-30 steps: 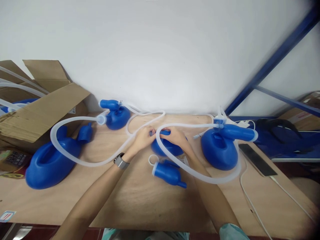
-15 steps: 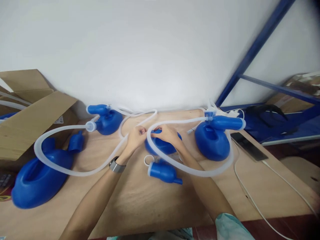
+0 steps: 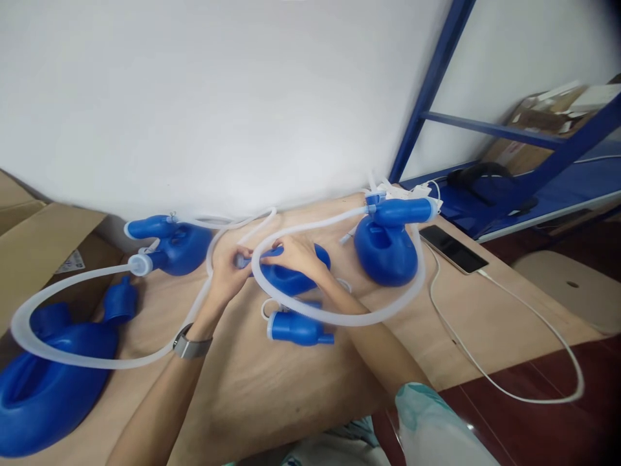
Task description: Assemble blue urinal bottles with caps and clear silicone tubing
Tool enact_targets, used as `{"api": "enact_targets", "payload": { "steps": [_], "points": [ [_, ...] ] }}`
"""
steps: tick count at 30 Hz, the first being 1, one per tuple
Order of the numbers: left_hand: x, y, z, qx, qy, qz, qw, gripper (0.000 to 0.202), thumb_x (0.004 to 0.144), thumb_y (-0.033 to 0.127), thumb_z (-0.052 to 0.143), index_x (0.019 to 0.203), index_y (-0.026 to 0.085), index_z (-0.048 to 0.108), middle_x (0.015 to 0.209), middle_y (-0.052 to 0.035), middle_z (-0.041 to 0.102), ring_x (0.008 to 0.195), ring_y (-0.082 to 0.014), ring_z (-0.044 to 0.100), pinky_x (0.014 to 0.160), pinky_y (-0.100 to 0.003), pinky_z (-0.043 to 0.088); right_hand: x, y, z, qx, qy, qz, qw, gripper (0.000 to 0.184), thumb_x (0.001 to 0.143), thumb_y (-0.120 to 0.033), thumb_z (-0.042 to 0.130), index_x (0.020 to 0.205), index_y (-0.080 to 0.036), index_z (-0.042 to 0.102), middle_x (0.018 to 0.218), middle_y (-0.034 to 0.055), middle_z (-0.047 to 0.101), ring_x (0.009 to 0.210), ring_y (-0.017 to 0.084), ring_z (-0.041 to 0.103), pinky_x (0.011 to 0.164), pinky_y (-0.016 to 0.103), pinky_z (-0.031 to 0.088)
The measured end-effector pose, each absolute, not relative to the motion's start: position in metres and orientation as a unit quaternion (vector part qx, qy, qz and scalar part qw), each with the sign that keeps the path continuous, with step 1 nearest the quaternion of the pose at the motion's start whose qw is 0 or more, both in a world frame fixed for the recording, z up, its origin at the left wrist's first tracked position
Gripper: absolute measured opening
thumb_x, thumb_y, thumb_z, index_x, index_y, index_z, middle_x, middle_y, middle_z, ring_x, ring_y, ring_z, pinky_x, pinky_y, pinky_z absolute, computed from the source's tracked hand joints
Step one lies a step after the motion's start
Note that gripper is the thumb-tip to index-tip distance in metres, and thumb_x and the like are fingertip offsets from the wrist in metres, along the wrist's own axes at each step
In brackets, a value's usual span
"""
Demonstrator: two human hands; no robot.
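My left hand (image 3: 224, 272) is closed in a pinch on the end of a clear flexible hose (image 3: 310, 317), pressed against the spout of a blue plastic vessel (image 3: 295, 277) in the middle of the wooden table (image 3: 301, 388). My right hand (image 3: 295, 254) grips the top of that same vessel and holds it still. The hose loops round my right forearm to another blue vessel (image 3: 385, 249) on the right. A loose blue connector piece (image 3: 294, 327) lies just in front of my hands.
Two more blue vessels sit to the left, one by the wall (image 3: 172, 244) and a big one (image 3: 43, 382) at the near left with a second hose (image 3: 77, 359). A cardboard box (image 3: 33, 249) stands at the left. A phone (image 3: 453, 249) with a white cable (image 3: 490, 375) lies right, beside blue shelving (image 3: 427, 77).
My view has swung to the right, so everything has slid left in the picture. My hands have stayed on the middle vessel and the hose end.
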State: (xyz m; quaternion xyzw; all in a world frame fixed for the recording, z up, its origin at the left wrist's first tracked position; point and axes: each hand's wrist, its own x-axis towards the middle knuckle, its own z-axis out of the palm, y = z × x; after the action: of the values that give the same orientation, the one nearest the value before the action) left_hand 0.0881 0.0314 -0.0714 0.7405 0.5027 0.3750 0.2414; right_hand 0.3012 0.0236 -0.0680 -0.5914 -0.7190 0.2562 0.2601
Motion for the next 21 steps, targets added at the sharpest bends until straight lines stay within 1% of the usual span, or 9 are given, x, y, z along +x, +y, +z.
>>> {"api": "enact_targets", "payload": {
  "steps": [3, 5, 7, 8, 12, 14, 16, 18, 21],
  "points": [
    [0.085, 0.026, -0.075, 0.782, 0.485, 0.366, 0.137, 0.032, 0.085, 0.04, 0.073, 0.11, 0.023, 0.066, 0.122, -0.0103, 0.073, 0.117, -0.0297, 0.067, 0.109, -0.045, 0.051, 0.307, 0.02, -0.068, -0.558, -0.739, 0.241, 0.291, 0.051, 0.093, -0.063, 0.072, 0.129, -0.027, 0.073, 0.132, 0.007, 0.076, 0.125, 0.028, 0.067, 0.107, 0.035, 0.05],
    [0.084, 0.014, -0.08, 0.802, 0.475, 0.359, 0.039, 0.033, 0.092, 0.039, 0.07, 0.12, 0.024, 0.065, 0.139, -0.0145, 0.066, 0.138, -0.0353, 0.056, 0.12, -0.054, 0.042, 0.321, 0.011, -0.069, -0.532, -0.752, 0.217, 0.324, 0.058, 0.095, -0.055, 0.072, 0.145, -0.027, 0.063, 0.147, 0.0075, 0.066, 0.14, 0.027, 0.057, 0.119, 0.038, 0.044],
    [0.083, -0.005, -0.087, 0.81, 0.463, 0.359, -0.028, 0.032, 0.096, 0.039, 0.068, 0.125, 0.024, 0.065, 0.15, -0.0169, 0.058, 0.147, -0.0389, 0.047, 0.123, -0.06, 0.038, 0.342, -0.007, -0.075, -0.526, -0.753, 0.189, 0.347, 0.064, 0.099, -0.049, 0.067, 0.157, -0.028, 0.051, 0.159, 0.0085, 0.055, 0.151, 0.026, 0.046, 0.127, 0.041, 0.036],
    [0.081, -0.017, -0.092, 0.817, 0.449, 0.359, -0.042, 0.029, 0.098, 0.038, 0.067, 0.125, 0.025, 0.066, 0.151, -0.0166, 0.057, 0.147, -0.0389, 0.048, 0.122, -0.061, 0.039, 0.355, -0.019, -0.081, -0.537, -0.749, 0.176, 0.346, 0.064, 0.101, -0.049, 0.062, 0.161, -0.029, 0.047, 0.161, 0.0086, 0.051, 0.153, 0.026, 0.044, 0.129, 0.043, 0.034],
    [0.071, -0.064, -0.116, 0.873, 0.353, 0.337, 0.004, 0.019, 0.104, 0.032, 0.06, 0.121, 0.027, 0.069, 0.135, -0.0126, 0.068, 0.133, -0.0325, 0.061, 0.114, -0.054, 0.049, 0.404, -0.074, -0.125, -0.593, -0.728, 0.187, 0.288, 0.053, 0.105, -0.049, 0.053, 0.156, -0.032, 0.052, 0.156, 0.0107, 0.054, 0.148, 0.029, 0.049, 0.126, 0.051, 0.04],
    [0.069, -0.081, -0.129, 0.897, 0.329, 0.29, 0.055, 0.03, 0.104, 0.038, 0.063, 0.131, 0.027, 0.066, 0.14, -0.0144, 0.067, 0.136, -0.0337, 0.06, 0.115, -0.054, 0.05, 0.416, -0.095, -0.15, -0.598, -0.741, 0.182, 0.245, 0.051, 0.106, -0.047, 0.052, 0.153, -0.029, 0.056, 0.153, 0.013, 0.056, 0.146, 0.03, 0.051, 0.124, 0.052, 0.043],
    [0.071, -0.092, -0.14, 0.91, 0.325, 0.229, 0.113, 0.055, 0.099, 0.048, 0.07, 0.148, 0.025, 0.057, 0.152, -0.0178, 0.059, 0.144, -0.0372, 0.055, 0.118, -0.058, 0.048, 0.417, -0.106, -0.169, -0.585, -0.769, 0.168, 0.197, 0.049, 0.101, -0.044, 0.059, 0.147, -0.027, 0.062, 0.155, 0.0152, 0.056, 0.149, 0.035, 0.047, 0.123, 0.057, 0.043],
    [0.075, -0.096, -0.149, 0.908, 0.335, 0.186, 0.169, 0.072, 0.095, 0.05, 0.074, 0.156, 0.024, 0.047, 0.161, -0.019, 0.052, 0.147, -0.0378, 0.052, 0.12, -0.059, 0.047, 0.412, -0.11, -0.176, -0.578, -0.781, 0.155, 0.179, 0.046, 0.1, -0.041, 0.061, 0.143, -0.026, 0.065, 0.153, 0.0158, 0.057, 0.149, 0.035, 0.047, 0.123, 0.057, 0.044],
    [0.076, -0.098, -0.157, 0.888, 0.366, 0.177, 0.215, 0.063, 0.096, 0.04, 0.074, 0.153, 0.025, 0.05, 0.156, -0.0159, 0.058, 0.142, -0.034, 0.058, 0.12, -0.055, 0.049, 0.401, -0.106, -0.172, -0.576, -0.782, 0.145, 0.19, 0.038, 0.104, -0.038, 0.055, 0.138, -0.027, 0.067, 0.145, 0.0143, 0.062, 0.141, 0.032, 0.053, 0.12, 0.053, 0.047]
  ]
}}
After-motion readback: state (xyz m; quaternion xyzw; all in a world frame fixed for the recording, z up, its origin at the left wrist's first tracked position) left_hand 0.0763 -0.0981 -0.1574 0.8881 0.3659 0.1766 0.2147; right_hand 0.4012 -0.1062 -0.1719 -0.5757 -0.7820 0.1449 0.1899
